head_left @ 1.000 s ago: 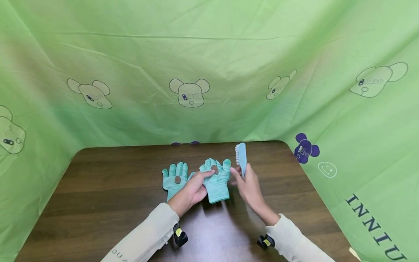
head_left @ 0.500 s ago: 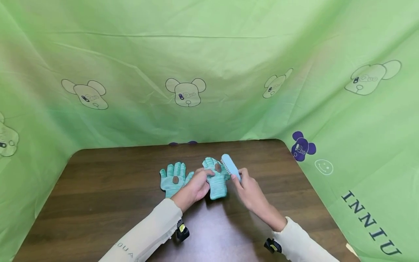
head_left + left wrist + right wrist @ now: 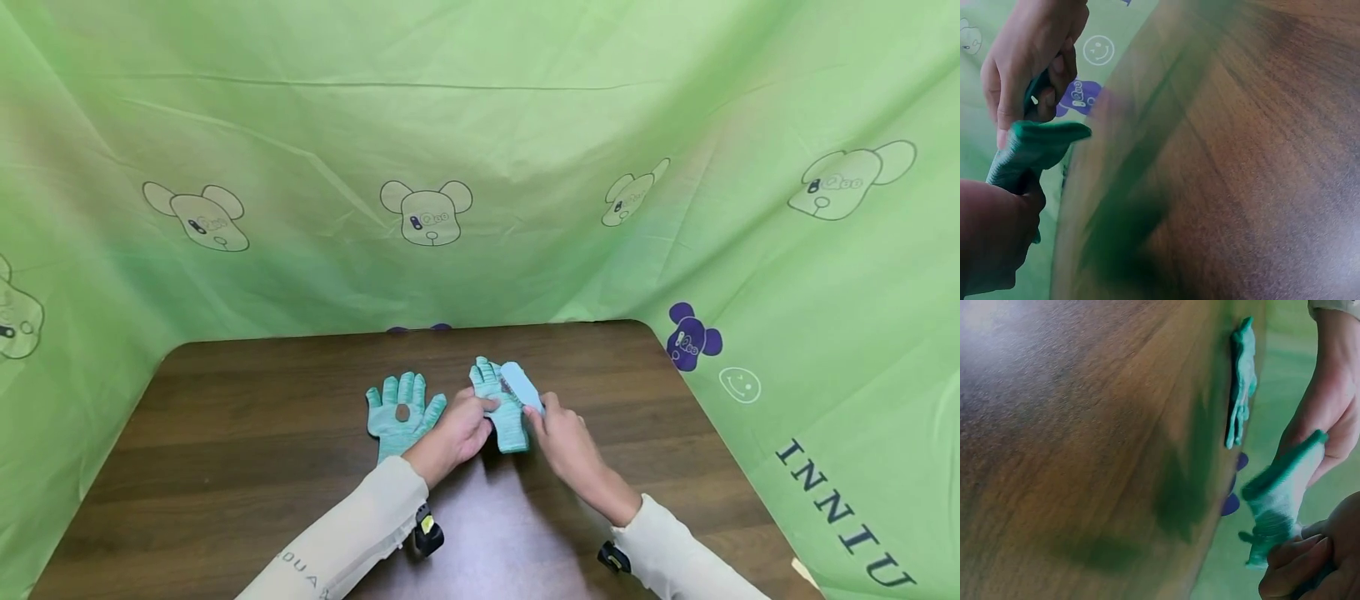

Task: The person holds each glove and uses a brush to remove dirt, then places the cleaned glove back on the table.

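Note:
In the head view my left hand (image 3: 465, 427) holds up a teal knit glove (image 3: 512, 431), its thumb on the palm side and its other fingers behind. My right hand (image 3: 567, 440) grips a light blue brush (image 3: 521, 385) by its handle. The brush head lies over the right part of the glove, bristles towards the fabric. It covers most of the palm. In the right wrist view the held glove (image 3: 1282, 487) hangs off the table between both hands. A second teal glove (image 3: 393, 427) lies flat to the left, with a brown round spot (image 3: 402, 412) on its palm.
The dark wooden table (image 3: 262, 433) reaches back to a green printed curtain (image 3: 315, 275), which also hangs on both sides. Black wrist cameras (image 3: 429, 533) sit at the cuffs. A small pale object (image 3: 804, 572) shows at the table's right edge.
The brush has come left and tilted from upright beside the glove to across its palm. The held glove has shifted slightly right and turned. The flat glove stays put.

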Available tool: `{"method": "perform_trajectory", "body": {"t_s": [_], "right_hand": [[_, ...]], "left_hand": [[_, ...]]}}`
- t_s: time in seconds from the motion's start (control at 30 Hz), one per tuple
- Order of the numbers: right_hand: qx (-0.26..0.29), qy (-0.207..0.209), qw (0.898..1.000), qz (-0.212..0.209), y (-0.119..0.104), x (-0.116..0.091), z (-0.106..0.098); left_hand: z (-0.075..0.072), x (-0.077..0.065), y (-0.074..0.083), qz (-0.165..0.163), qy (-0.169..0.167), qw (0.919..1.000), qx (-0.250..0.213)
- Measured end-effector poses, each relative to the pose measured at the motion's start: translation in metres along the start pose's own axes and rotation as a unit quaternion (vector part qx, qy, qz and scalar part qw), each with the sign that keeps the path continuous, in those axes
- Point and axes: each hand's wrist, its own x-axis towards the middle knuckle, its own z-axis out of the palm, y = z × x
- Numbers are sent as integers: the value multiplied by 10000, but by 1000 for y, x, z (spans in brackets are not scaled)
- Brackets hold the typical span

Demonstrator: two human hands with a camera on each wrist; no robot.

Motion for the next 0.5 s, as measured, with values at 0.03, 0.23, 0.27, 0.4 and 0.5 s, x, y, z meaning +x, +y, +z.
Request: {"method": "perform_trajectory", "body": {"t_s": [0.03, 0.23, 0.27, 0.4, 0.5], "right_hand": [[-17, 27, 10000, 22, 1, 0, 1], [24, 179, 9994, 309, 9, 2, 0], [35, 218, 9990, 388, 11, 3, -1], [118, 356, 9976, 575, 13, 7, -7], [251, 182, 9983, 496, 9, 6, -11]], "left_hand": [[0, 0, -1, -18, 4, 10000, 6], [-4, 2, -7, 15, 2, 10000, 24], [-5, 2, -7, 41, 23, 10000, 6], [-8, 3, -7, 186, 75, 9998, -80], [-7, 2, -4, 142, -24, 9998, -148]]}}
